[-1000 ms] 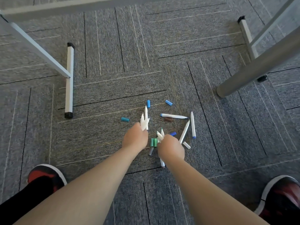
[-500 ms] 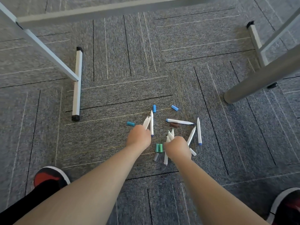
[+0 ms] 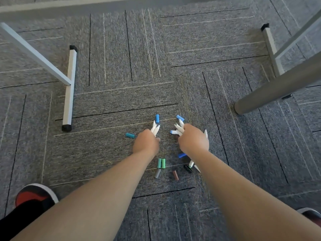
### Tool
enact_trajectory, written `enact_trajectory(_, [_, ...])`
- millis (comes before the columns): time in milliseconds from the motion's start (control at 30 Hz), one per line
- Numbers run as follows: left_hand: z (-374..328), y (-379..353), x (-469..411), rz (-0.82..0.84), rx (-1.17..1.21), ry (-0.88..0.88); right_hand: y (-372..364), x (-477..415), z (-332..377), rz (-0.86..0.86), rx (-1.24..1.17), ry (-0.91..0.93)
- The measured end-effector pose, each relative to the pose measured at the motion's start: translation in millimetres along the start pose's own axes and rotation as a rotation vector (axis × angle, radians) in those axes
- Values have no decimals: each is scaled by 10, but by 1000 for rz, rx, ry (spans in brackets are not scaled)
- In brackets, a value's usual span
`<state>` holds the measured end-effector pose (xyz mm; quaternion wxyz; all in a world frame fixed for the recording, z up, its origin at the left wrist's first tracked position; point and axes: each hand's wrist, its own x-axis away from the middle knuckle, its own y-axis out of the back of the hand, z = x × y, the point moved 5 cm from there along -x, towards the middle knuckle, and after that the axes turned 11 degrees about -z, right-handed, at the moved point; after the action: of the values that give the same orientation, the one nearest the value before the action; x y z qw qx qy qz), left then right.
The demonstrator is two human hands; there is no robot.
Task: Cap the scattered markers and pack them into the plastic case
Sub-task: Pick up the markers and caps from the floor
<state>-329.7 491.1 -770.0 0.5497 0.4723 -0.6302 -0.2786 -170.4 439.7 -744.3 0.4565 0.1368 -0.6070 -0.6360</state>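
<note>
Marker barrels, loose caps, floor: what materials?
Marker barrels: likely plastic; smooth, uniform white, blur hides any sheen. Loose caps: probably plastic too; solid colours, moulded cylinder shapes. Floor: carpet tiles; grey flecked pile, visible seams.

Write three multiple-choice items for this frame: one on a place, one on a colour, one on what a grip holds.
1. Where do the two green caps lie?
A. on the carpet between the forearms
B. against the round table leg
C. on a shoe

2. What colour is the cap just left of the left grip?
A. red
B. teal
C. yellow

3. What does the right grip hold?
A. nothing, it lies flat
B. a plastic case
C. white markers

Key: 1 A, the pair sits on the floor between the arms, nearer the person than the hands. 2 B, it is plainly teal against the grey floor. 3 C, white barrels stick out past its curled fingers.
</note>
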Motion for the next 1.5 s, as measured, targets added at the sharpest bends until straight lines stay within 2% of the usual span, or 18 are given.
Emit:
enact_trajectory(133, [-11, -14, -48, -57, -55, -42, 47, -76, 47, -64, 239, 148])
enact_trajectory(300, [-22, -25, -35, -33, 1, 34, 37, -165, 92, -2, 342, 258])
enact_trajectory(467, [-37, 53, 10, -47, 60, 90, 18, -226, 90, 138, 317, 204])
enact_trajectory(667, [-143, 97, 50, -58, 19, 22, 22, -229, 37, 66, 400, 253])
enact_trajectory(1000, [-338, 186, 178, -13, 67, 58, 54, -180, 62, 60, 426, 303])
enact_trajectory(1167, [-454, 282, 206, -17, 82, 30, 136, -196, -11, 47, 352, 293])
enact_trajectory(1367, [-630, 123, 335, 41, 104, 15, 414, -344, -434, 9, -94, 1])
enact_trajectory(1433, [-715, -1, 399, 77, 94, -37, 481, -333, -666, -8, -237, -105])
enact_trajectory(1500, [-812, -126, 496, 116, 70, -117, 473, -273, -884, -3, -276, -181])
